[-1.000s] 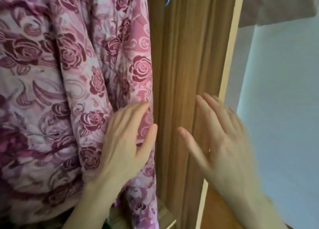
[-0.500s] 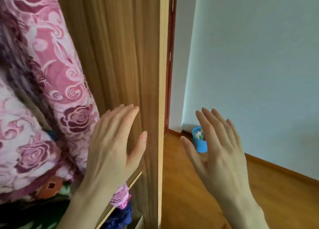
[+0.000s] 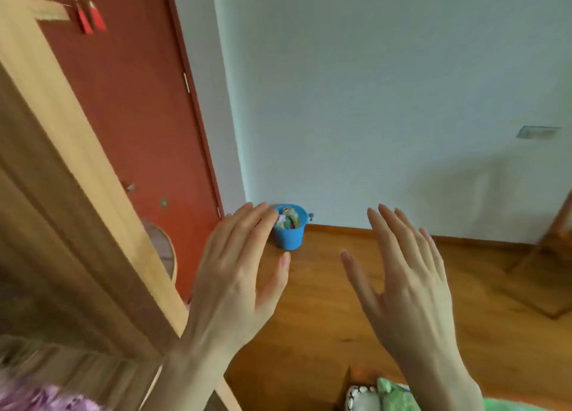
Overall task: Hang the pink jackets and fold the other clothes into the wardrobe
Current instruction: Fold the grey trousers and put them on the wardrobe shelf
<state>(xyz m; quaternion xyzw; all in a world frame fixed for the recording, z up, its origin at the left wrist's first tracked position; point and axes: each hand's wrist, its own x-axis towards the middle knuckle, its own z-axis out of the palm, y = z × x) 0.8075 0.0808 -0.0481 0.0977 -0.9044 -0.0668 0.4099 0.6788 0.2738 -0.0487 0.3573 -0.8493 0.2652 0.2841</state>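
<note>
My left hand [image 3: 238, 274] and my right hand [image 3: 405, 283] are both raised in front of me with straight fingers, holding nothing. The wooden wardrobe side [image 3: 71, 225] fills the left of the view, beside my left hand. A blurred scrap of the pink rose-patterned jacket [image 3: 40, 400] shows at the bottom left corner. Green and white cloth [image 3: 393, 398] lies at the bottom edge, under my right wrist.
A red door [image 3: 133, 107] stands behind the wardrobe edge. A small blue bucket [image 3: 289, 231] with colourful items sits on the wooden floor [image 3: 325, 311] at the wall corner. The pale wall [image 3: 387, 101] runs to the right, with dark wooden furniture [image 3: 557, 256] at the right edge.
The view has swung right, away from the hanging pink jacket toward the floor and wall. My left hand left the jacket and wardrobe panel; both hands stay open.
</note>
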